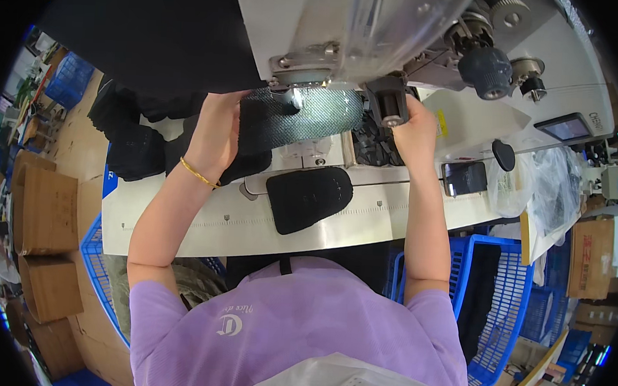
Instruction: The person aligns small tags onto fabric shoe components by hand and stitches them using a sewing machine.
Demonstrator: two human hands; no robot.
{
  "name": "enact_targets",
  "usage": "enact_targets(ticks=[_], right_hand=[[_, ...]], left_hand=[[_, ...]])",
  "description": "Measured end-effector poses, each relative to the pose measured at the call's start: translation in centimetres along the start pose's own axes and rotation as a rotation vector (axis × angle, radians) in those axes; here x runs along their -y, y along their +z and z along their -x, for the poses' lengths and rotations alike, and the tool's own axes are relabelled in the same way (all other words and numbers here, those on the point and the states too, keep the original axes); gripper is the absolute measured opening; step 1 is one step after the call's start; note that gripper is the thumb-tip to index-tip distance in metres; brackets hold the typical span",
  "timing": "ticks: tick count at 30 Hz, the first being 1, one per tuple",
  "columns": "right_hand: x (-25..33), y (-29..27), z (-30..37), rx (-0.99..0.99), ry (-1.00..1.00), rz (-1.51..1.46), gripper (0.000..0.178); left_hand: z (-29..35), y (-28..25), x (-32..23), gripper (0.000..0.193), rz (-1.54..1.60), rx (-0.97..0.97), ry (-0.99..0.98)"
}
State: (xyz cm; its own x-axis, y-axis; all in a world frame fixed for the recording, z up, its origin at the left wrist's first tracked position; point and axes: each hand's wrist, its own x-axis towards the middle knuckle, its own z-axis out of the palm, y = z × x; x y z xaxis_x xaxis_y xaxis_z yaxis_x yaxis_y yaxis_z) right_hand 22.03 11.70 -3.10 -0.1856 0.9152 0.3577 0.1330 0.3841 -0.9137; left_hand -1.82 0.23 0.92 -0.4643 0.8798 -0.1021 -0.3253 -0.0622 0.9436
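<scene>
A dark grey-green mesh fabric piece [306, 119] lies under the lit needle area of a sewing machine [325, 26]. At its left edge, my left hand [218, 129] is closed on the mesh, fingertips partly hidden behind the fabric and machine. My right hand [417, 132] is closed beside a dark cylindrical machine part [389, 103]; its fingers are mostly hidden, so what it grips cannot be made out. Nearer to me on the table lies a black rounded fabric piece [310, 199]. Several black fabric pieces [133, 145] are heaped left of my left hand.
The white sewing table [174, 231] has a measuring scale along its front. A phone [465, 178] and clear plastic bags [543, 184] are at the right. Blue plastic baskets [510, 294] stand below, cardboard boxes [49, 207] at the left. Black scraps [374, 144] lie near the right hand.
</scene>
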Motion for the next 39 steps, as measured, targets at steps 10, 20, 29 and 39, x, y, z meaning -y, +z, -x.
enact_targets(ticks=[10, 20, 29, 39], right_hand=[[-4.4, 0.4, 1.1, 0.281, -0.114, 0.846, 0.009], [-4.9, 0.0, 1.9, 0.197, -0.301, 0.839, 0.006], [-2.0, 2.4, 9.4, 0.854, 0.149, 0.006, 0.012], [-4.3, 4.3, 11.0, 0.835, 0.404, -0.102, 0.008]], left_hand=[[1.1, -5.6, -1.1, 0.025, -1.227, -0.377, 0.735], [6.7, -3.3, 10.8, 0.044, -1.472, 0.377, 0.557], [6.2, -3.5, 11.3, 0.047, -1.418, 0.447, 0.709], [6.4, -4.2, 11.9, 0.014, -0.793, 0.112, 0.621]])
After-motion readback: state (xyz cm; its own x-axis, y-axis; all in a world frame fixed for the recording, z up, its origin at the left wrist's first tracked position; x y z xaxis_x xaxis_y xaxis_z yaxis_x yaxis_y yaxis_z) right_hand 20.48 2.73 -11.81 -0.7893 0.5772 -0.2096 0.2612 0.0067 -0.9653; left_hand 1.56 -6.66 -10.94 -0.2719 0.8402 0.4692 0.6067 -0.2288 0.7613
